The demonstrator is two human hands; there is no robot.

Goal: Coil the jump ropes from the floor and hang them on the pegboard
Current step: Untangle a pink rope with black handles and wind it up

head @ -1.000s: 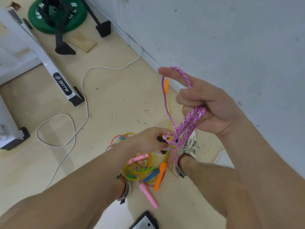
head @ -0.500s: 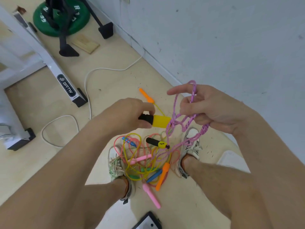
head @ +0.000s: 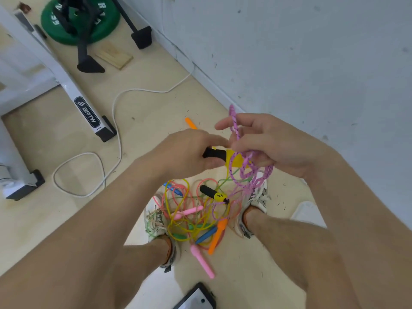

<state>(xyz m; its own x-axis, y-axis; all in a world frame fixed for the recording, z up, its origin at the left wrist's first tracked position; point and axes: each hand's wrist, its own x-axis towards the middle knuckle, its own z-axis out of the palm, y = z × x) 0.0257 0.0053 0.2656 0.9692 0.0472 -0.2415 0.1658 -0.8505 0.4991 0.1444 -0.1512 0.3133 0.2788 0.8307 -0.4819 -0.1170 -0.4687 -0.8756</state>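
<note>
A pink-and-purple braided jump rope [head: 252, 175] is held up in front of the body, above the pale wooden floor [head: 145, 108] and close to the white painted wall [head: 301, 52]. Its loose loops are gathered in the right hand [head: 269, 143]. The lower fingers are curled round them, and one strand is draped over the outstretched index finger.

A black-and-yellow plastic handle [head: 219, 155] is pinched at its black end between the thumb and fingers of the left hand [head: 185, 152]. Its yellow end is pressed in among the loops at the right hand. A second black-and-yellow handle [head: 213, 194] is seen below the hands, over the pile; whether it hangs or lies there cannot be told.

Between two white laced shoes [head: 156, 221], a tangled pile of thin yellow, pink and green jump ropes [head: 185, 210] is spread on the floor, with pink, orange and blue handles mixed in. A lone orange handle [head: 190, 122] is partly hidden beyond the left hand.

Farther off, a green weight plate [head: 78, 21], a flat wooden board [head: 114, 55], a white metal frame marked BRTW [head: 87, 112] and a looped white cable [head: 116, 121] are seen on the floor.
</note>
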